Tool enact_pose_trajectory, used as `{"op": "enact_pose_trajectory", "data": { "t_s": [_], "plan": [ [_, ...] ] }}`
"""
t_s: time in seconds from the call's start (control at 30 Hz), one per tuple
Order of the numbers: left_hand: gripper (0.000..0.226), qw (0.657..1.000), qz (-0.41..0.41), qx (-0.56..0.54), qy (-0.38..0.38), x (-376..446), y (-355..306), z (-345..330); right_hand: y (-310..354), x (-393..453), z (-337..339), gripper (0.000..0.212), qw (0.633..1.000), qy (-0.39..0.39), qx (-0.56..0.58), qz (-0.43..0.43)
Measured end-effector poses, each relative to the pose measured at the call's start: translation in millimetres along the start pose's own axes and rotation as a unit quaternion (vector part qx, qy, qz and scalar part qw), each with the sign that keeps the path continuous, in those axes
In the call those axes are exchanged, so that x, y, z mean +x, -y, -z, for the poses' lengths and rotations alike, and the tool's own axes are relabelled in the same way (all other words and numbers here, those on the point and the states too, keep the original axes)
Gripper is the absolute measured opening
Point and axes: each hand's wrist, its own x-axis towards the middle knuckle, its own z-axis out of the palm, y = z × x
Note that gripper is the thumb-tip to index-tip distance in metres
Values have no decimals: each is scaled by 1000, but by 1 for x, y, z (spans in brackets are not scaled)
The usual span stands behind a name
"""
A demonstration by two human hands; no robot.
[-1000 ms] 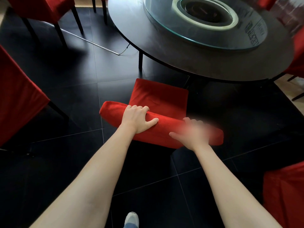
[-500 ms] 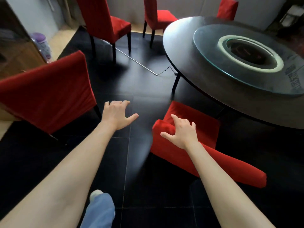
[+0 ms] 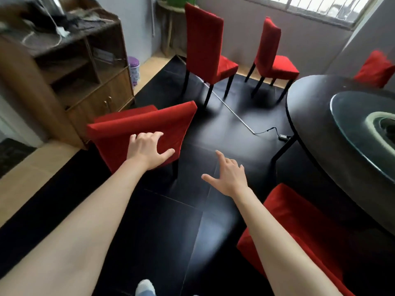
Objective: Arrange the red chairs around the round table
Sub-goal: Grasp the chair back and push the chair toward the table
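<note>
The left hand is in front of the back of the nearest chair; whether it touches it cannot be told. The wooden cabinet stands left of that chair. The right hand hangs over bare floor, apart from the left. The round table lies right of it, a tucked-in chair below it. Beyond both hands stand two chairs, side by side.
</note>
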Motion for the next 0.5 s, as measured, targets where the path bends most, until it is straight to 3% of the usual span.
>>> {"op": "enact_pose_trajectory", "data": {
  "t_s": [0.23, 0.5],
  "plan": [
    [74, 999, 48, -1, -11, 51, 50, 8, 54, 93, -1, 99, 997, 23, -6, 68],
    [78, 989, 144, -1, -16, 106, 80, -14, 61, 206, -2, 101, 986, 37, -39, 160]
  ]
}}
